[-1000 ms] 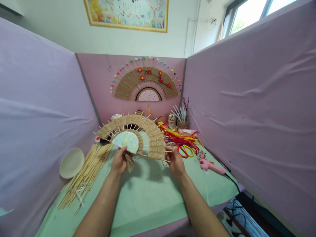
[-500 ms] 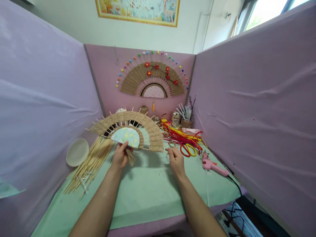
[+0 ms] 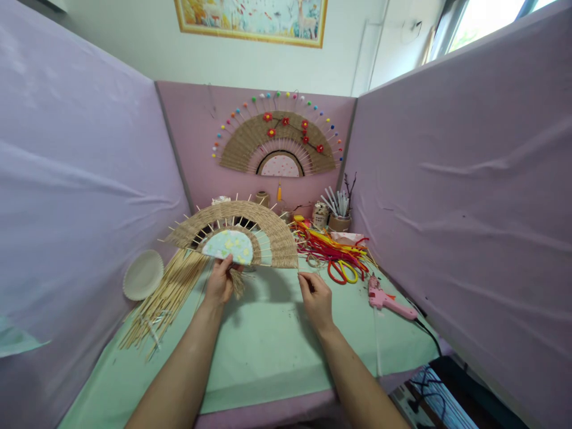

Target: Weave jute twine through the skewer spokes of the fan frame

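Tan and arched, the fan (image 3: 281, 238) (pale-blue centre (image 3: 229, 244)) looks woven.

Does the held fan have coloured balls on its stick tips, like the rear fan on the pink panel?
No, the held fan shows bare stick tips, while the rear fan on the pink panel has coloured balls.

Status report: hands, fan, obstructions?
Left hand grips woven fan at lower edge. Right hand pinched beneath fan's right corner. Glue gun off right, clear of both hands.
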Demonstrator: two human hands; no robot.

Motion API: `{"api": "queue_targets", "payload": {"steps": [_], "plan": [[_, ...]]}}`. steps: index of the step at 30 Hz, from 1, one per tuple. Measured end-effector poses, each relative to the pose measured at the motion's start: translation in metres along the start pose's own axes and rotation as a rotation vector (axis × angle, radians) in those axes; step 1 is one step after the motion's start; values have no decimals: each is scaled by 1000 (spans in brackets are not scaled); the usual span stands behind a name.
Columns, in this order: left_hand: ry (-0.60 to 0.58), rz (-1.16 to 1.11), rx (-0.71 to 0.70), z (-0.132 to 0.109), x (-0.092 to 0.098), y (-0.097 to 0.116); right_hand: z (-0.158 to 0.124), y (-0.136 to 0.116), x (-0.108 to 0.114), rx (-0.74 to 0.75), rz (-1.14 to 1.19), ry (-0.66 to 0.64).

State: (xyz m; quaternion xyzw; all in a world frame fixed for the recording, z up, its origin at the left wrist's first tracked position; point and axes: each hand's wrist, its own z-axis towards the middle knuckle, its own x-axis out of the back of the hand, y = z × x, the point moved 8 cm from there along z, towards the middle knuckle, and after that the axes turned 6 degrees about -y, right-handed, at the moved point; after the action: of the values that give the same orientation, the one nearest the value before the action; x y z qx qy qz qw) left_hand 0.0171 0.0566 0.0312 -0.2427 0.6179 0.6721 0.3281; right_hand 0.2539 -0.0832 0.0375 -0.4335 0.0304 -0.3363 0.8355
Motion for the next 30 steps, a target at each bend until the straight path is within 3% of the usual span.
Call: {"api": "queue_targets", "payload": {"steps": [5,10,15,24,30], "plan": [[-16,-60,55,-1,-1,-2,2,18,-1,-158,161,-31],[-22,-74,99,-3,-1,-7,2,25,-1,-221,196,-53],[24,-35,121,-3,1,-10,1,21,-4,-225,199,-97],[3,22,120,-4,-1,-8,3,16,-4,-211,180,-135],[62,120,119,-2,9,-3,3,14,10,-102,0,-31]]}}
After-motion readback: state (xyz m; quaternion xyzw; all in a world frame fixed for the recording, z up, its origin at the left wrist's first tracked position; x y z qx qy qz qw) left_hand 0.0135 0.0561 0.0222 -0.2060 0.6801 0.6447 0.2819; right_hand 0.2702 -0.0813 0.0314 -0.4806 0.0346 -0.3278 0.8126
